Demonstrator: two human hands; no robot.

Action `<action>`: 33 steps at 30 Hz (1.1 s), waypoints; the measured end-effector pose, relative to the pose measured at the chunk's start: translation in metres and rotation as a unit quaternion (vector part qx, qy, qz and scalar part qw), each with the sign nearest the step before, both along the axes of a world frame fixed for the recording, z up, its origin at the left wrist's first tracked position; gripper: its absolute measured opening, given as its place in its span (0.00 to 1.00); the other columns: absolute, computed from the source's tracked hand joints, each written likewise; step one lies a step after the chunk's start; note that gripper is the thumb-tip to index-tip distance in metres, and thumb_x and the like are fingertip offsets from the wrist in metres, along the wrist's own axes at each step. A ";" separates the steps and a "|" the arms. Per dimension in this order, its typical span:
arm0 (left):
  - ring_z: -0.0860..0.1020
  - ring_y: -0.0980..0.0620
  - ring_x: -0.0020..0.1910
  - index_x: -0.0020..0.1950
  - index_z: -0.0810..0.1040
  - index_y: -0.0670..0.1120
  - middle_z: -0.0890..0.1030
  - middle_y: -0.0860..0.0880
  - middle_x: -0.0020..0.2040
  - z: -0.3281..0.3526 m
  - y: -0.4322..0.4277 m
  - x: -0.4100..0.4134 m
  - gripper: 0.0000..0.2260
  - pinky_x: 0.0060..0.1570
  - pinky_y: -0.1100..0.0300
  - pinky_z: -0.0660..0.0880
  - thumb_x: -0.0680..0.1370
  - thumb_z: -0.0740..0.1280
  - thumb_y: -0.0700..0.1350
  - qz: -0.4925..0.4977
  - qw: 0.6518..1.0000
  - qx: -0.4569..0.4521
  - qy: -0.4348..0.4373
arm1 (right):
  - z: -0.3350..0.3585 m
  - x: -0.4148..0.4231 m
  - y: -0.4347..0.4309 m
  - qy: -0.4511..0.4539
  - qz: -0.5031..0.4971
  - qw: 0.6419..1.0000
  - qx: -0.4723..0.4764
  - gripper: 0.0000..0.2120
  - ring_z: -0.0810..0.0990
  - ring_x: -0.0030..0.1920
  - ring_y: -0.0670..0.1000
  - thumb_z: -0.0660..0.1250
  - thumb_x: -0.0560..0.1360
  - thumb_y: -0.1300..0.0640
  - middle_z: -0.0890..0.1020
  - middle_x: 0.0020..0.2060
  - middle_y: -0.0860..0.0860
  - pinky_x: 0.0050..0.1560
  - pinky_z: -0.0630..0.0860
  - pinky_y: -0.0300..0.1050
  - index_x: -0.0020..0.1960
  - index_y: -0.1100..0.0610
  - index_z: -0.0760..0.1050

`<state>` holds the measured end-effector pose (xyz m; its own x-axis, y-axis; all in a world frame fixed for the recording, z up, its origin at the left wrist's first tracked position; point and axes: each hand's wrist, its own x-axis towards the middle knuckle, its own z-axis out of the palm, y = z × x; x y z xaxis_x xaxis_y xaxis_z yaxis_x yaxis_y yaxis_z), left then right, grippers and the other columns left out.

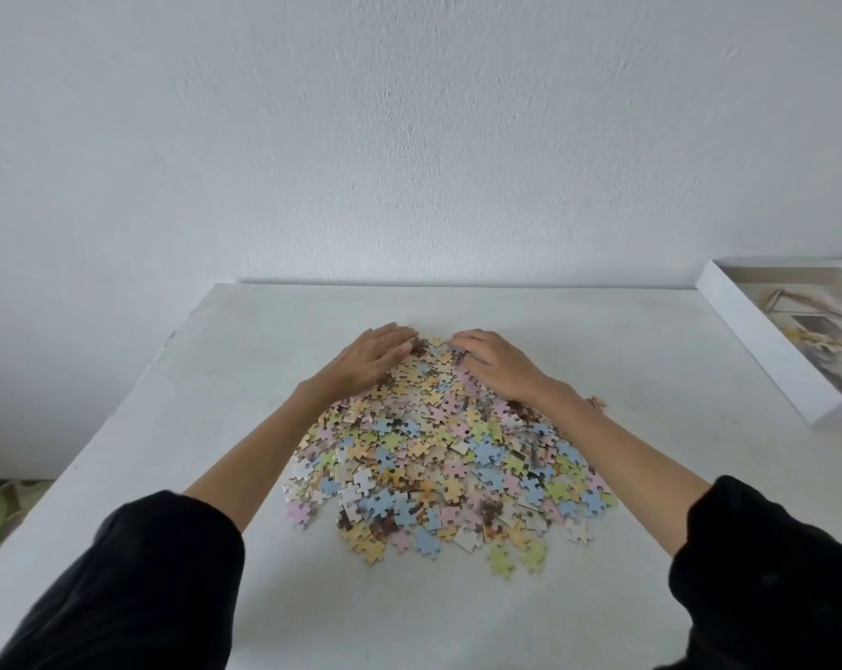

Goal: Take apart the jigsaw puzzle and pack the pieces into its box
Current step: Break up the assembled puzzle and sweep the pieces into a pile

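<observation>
Black sleeves (133, 587) frame the view. Both the left hand (368, 356) and right hand (498, 367) lie flat, fingers spread, gripping nothing, on the far edge of the loose puzzle pieces (445, 456) heaped mid-table (457, 616). Puzzle box (767, 340) sits far right, well apart.

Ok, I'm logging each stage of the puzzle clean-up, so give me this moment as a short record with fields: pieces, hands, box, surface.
pieces: puzzle pieces loose in one heap, many showing pastel backs, none visibly joined
left hand: flat, fingers spread, resting on the far left edge of the heap
right hand: flat on the far right edge, fingertips near the left hand's
box: white, at the table's far right, apart from the heap; no pieces seen in it
surface: white table against a white wall
stage: puzzle taken apart, packing not yet begun
</observation>
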<state>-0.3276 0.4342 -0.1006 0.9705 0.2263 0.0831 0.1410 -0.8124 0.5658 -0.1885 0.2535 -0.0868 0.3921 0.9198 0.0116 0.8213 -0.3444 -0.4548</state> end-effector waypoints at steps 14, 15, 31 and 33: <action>0.55 0.51 0.75 0.73 0.63 0.49 0.60 0.48 0.75 -0.021 0.006 -0.127 0.38 0.74 0.48 0.49 0.71 0.39 0.69 0.228 0.974 -0.004 -0.005 | -0.034 0.004 -0.106 -0.036 -0.183 0.982 0.028 0.18 0.56 0.74 0.54 0.54 0.80 0.55 0.61 0.73 0.54 0.73 0.51 0.52 0.70 0.54 0.65; 0.54 0.50 0.75 0.73 0.62 0.49 0.59 0.48 0.76 -0.020 -0.004 -0.123 0.37 0.74 0.49 0.49 0.73 0.39 0.67 0.228 0.974 0.004 -0.006 | -0.037 -0.002 -0.104 -0.044 -0.184 0.981 0.032 0.19 0.54 0.74 0.54 0.54 0.80 0.54 0.60 0.73 0.54 0.74 0.50 0.51 0.70 0.53 0.64; 0.40 0.52 0.76 0.76 0.53 0.54 0.48 0.51 0.77 -0.004 -0.085 -0.105 0.43 0.70 0.43 0.32 0.67 0.42 0.77 -0.043 0.977 0.207 -0.005 | -0.018 -0.082 -0.128 -0.044 0.044 0.998 -0.016 0.50 0.31 0.72 0.43 0.42 0.54 0.17 0.37 0.74 0.43 0.70 0.30 0.55 0.71 0.38 0.41; 0.40 0.50 0.76 0.76 0.50 0.55 0.46 0.50 0.77 -0.011 -0.091 -0.106 0.43 0.71 0.43 0.32 0.67 0.43 0.77 -0.058 0.971 0.232 0.010 | -0.022 -0.087 -0.133 -0.085 0.066 0.993 -0.047 0.52 0.28 0.71 0.43 0.43 0.54 0.17 0.35 0.73 0.43 0.69 0.28 0.53 0.72 0.40 0.38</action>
